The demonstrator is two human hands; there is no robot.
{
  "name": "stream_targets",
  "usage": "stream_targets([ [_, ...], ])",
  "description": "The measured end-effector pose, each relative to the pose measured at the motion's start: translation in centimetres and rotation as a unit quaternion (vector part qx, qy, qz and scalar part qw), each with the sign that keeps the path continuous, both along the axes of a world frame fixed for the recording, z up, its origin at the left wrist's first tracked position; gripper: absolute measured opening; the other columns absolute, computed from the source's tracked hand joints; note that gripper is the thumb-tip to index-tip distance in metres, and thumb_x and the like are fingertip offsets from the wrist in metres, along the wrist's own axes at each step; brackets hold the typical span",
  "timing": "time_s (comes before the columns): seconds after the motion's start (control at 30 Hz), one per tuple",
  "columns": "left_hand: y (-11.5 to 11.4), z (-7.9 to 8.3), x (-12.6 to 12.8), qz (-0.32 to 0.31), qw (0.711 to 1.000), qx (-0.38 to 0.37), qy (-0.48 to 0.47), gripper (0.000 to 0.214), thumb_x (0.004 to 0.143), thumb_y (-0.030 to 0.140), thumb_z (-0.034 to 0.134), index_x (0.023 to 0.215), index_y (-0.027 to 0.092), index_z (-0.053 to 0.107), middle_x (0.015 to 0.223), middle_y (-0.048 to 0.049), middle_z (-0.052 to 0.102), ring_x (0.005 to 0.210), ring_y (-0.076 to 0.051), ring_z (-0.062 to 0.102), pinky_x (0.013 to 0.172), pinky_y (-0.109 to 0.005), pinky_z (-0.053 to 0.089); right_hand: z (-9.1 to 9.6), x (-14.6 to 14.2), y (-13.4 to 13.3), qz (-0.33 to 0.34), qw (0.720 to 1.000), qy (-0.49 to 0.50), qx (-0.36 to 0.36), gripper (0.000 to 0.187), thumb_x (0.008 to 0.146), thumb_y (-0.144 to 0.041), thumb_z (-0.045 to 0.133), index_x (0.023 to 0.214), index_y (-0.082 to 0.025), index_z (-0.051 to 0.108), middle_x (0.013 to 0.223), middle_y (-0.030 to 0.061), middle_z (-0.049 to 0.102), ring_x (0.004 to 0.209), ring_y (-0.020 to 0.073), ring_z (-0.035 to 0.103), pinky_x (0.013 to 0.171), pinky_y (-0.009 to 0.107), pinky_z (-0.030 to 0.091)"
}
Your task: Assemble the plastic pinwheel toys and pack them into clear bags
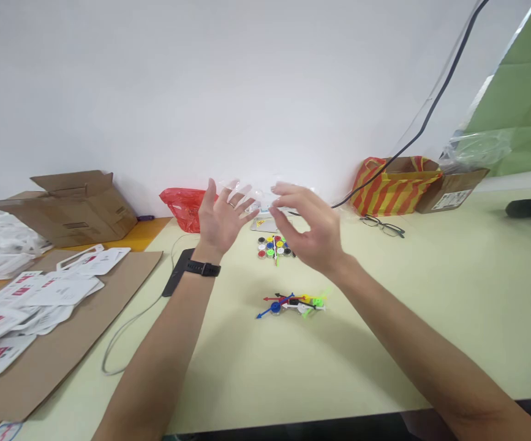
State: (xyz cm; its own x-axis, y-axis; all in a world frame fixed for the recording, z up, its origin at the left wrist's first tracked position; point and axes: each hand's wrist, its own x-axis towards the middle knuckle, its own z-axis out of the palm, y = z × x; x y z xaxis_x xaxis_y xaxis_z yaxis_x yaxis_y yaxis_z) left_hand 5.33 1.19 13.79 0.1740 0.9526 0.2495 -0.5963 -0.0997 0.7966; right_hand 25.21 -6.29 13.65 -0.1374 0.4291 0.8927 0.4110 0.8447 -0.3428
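My left hand (223,222) is raised above the far part of the table, palm showing and fingers spread, with nothing in it. To its right, my right hand (313,223) hangs in the air, fingers loosely curved and thumb tip close to the index finger; no object shows in its grasp. Beneath and nearer to me lies a small pile of spinners with coloured arrows (293,303), in blue, red, white, black, yellow and green. Between and behind the hands, coloured round pieces (269,246) sit in rows, a white arrow lying across them; my right hand partly covers them.
A black phone-like slab (179,272) and a grey cable (125,331) lie left. Further left are printed white cards (40,300) on cardboard and an open carton (86,208). A red bag (185,208), striped bag (391,187) and glasses (383,226) stand near the wall.
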Motion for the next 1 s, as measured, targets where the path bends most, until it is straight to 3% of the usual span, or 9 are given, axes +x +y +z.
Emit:
stream_targets([
  [0.1, -1.2, 0.3, 1.4, -0.011, 0.997, -0.02, -0.079, 0.059, 0.086, 0.077, 0.062, 0.127, 0.034, 0.067, 0.136, -0.0099, 0.065, 0.134, -0.04, 0.058, 0.101, -0.053, 0.054, -0.5, -0.9, -0.2, 0.064, 0.992, -0.094, -0.045, 0.042, 0.105, -0.043, 0.053, 0.144, -0.029, 0.059, 0.15, 0.0101, 0.059, 0.145, 0.0307, 0.049, 0.123, 0.056, 0.039],
  [0.23, -2.0, 0.9, 2.0, 0.001, 0.991, -0.046, -0.125, 0.06, 0.086, 0.077, 0.062, 0.13, 0.037, 0.065, 0.139, -0.0095, 0.062, 0.136, -0.04, 0.056, 0.103, -0.056, 0.053, -0.4, -1.0, -0.7, 0.113, 0.958, -0.223, -0.138, 0.075, 0.1, -0.061, 0.056, 0.164, -0.03, 0.034, 0.166, 0.0085, 0.041, 0.156, 0.0337, 0.031, 0.128, 0.059, 0.028],
  [0.4, -0.8, 0.2, 1.4, 0.024, 0.99, -0.047, -0.13, 0.058, 0.084, 0.072, 0.068, 0.127, 0.034, 0.064, 0.138, -0.0096, 0.063, 0.129, -0.037, 0.062, 0.101, -0.054, 0.054, -0.7, -0.8, -0.7, 0.123, 0.943, -0.26, -0.169, 0.085, 0.098, -0.066, 0.056, 0.168, -0.029, 0.025, 0.166, 0.0093, 0.041, 0.159, 0.0333, 0.024, 0.129, 0.058, 0.024],
  [0.7, -1.2, -2.4, 3.9, -0.062, 0.991, -0.069, -0.098, 0.066, 0.084, 0.076, 0.064, 0.119, 0.02, 0.066, 0.129, -0.0156, 0.068, 0.115, -0.036, 0.069, 0.096, -0.052, 0.057, -1.8, -0.7, 0.3, 0.139, 0.919, -0.28, -0.24, 0.118, 0.084, -0.077, 0.069, 0.17, -0.034, 0.0, 0.177, 0.0039, 0.002, 0.162, 0.0355, -0.007, 0.131, 0.06, 0.013],
  [0.87, -1.7, -3.3, 5.2, -0.062, 0.991, -0.094, -0.069, 0.067, 0.083, 0.077, 0.065, 0.117, 0.02, 0.067, 0.128, -0.0146, 0.069, 0.113, -0.036, 0.07, 0.093, -0.05, 0.058, -2.7, 0.0, 1.4, 0.159, 0.907, -0.258, -0.291, 0.126, 0.077, -0.079, 0.075, 0.169, -0.04, -0.003, 0.177, 0.0004, -0.005, 0.161, 0.0363, -0.011, 0.131, 0.061, 0.011],
  [1.0, -1.6, -3.7, 5.3, -0.067, 0.992, -0.096, -0.046, 0.067, 0.082, 0.077, 0.066, 0.12, 0.021, 0.067, 0.128, -0.014, 0.069, 0.111, -0.036, 0.071, 0.094, -0.05, 0.056, -3.5, 0.3, 2.4, 0.162, 0.899, -0.245, -0.324, 0.132, 0.074, -0.082, 0.074, 0.169, -0.037, -0.007, 0.176, 0.0027, -0.01, 0.161, 0.0369, -0.013, 0.13, 0.063, 0.01],
])
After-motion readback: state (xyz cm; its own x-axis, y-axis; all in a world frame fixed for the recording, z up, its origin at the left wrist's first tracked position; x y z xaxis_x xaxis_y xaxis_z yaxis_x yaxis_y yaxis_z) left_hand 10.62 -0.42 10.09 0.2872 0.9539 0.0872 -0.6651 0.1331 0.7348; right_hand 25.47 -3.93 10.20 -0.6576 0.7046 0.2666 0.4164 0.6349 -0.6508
